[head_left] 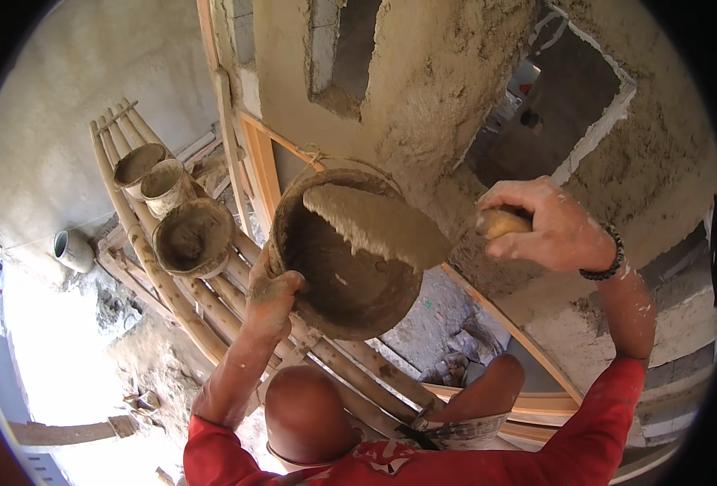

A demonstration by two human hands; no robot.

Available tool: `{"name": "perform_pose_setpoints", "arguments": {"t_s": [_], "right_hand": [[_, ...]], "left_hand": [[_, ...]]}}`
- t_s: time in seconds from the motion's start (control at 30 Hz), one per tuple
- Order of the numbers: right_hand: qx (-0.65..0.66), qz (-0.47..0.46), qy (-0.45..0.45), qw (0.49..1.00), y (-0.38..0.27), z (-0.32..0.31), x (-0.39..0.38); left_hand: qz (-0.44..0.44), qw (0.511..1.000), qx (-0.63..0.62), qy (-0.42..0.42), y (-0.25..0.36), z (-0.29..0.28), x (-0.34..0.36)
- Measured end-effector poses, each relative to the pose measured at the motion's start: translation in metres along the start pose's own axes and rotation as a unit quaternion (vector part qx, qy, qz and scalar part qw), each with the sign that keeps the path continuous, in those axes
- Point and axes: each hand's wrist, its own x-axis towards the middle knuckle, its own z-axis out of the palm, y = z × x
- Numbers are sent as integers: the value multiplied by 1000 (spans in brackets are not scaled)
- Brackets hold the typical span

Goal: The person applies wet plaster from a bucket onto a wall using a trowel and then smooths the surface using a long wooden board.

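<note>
My left hand (276, 296) is closed on the rim of a mud-caked bucket (350, 320), which is tilted so that its inside shows. Wet grey-brown mortar coats the bucket's walls and bottom. In my right hand (549, 227) is the rounded wooden handle of a trowel (502, 223). Its long blade reaches left across the bucket's mouth and carries a thick, ragged layer of mortar (375, 223). Most of the metal is hidden under that layer. A thin handle (350, 160) arches over the bucket's far rim.
Three more mortar-stained buckets (194, 237) stand on bamboo poles (204, 312) to the left. Another bucket (73, 251) leans by the far-left wall. A rough plastered wall (423, 81) with openings rises ahead and right. Wooden frame pieces (504, 324) cross below my right hand. My bent knees (310, 413) are near.
</note>
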Motion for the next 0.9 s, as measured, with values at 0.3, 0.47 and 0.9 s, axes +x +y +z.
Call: {"name": "perform_pose_setpoints", "arguments": {"t_s": [0.3,0.47,0.9], "right_hand": [[-106,97,330,933,29,-108,21],[-63,159,264,949,47,-127,-5],[4,240,-85,967,86,11,-68]], "left_hand": [[-26,1000,-11,-10,22,8,-8],[-5,996,85,-9,15,21,-12],[-48,994,93,14,-33,93,-34]]}}
